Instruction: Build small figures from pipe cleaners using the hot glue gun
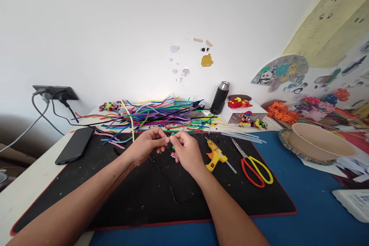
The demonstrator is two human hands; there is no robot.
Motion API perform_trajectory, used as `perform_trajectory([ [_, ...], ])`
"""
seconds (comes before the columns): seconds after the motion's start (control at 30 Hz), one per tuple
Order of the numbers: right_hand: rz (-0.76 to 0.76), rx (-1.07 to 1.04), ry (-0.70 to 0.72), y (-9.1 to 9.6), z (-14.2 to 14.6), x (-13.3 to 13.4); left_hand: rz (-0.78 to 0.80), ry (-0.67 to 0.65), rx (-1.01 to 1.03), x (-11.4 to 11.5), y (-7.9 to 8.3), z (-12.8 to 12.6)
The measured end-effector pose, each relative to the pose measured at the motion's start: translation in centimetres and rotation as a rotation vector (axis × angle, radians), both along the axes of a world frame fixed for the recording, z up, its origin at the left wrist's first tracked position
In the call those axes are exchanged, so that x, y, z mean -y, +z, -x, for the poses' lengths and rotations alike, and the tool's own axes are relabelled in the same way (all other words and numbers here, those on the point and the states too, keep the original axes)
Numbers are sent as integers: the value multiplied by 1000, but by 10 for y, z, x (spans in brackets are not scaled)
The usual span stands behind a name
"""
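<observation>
Fingertip work above a black mat (129,203), seen from the worker's place at the table (31,200). The left hand (146,147) and right hand (188,152) meet, each narrowed to a thumb-and-finger pinch; whether anything lies between the tips is too small to tell. A small green piece (173,148) shows just beside the right hand's thumb, partly hidden by it; whether it is held or lies on the mat is unclear. Its visible bits, beyond and below the fingertips, suggest a long axis running away from the person, but neither end can be made out. The step in hand appears to be fine shaping or joining; the next move would call for one pinch held steady while the other makes a small adjustment. To the right of the right hand lies a yellow glue gun (213,156), nozzle directed away and slightly left, a glue stick (231,167) projecting from its rear; farther right, scissors (255,170) point their blades away and left, handles toward the person. Beyond both hands spreads a heap of coloured pipe cleaners (155,112); well left of the left hand rests a dark phone (75,145).
</observation>
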State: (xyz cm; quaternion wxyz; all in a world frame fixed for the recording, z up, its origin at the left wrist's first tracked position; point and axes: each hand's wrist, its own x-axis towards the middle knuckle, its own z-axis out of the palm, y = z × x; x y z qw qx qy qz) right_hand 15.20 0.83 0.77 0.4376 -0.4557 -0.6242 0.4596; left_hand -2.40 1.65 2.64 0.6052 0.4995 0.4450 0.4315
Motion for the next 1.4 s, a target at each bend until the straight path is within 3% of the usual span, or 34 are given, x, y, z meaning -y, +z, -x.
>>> perform_trajectory([
  [0.33,32,-175,18,-3,0,-2,45,53,233,1,-1,-3],
  [0.6,54,-179,46,-2,0,-2,-37,93,120,3,1,-8],
  [0.87,107,-231,106,3,1,-1,0,198,192,2,3,-8],
  [1.4,85,-204,61,-2,3,-2,-60,125,-43,-1,11,1],
])
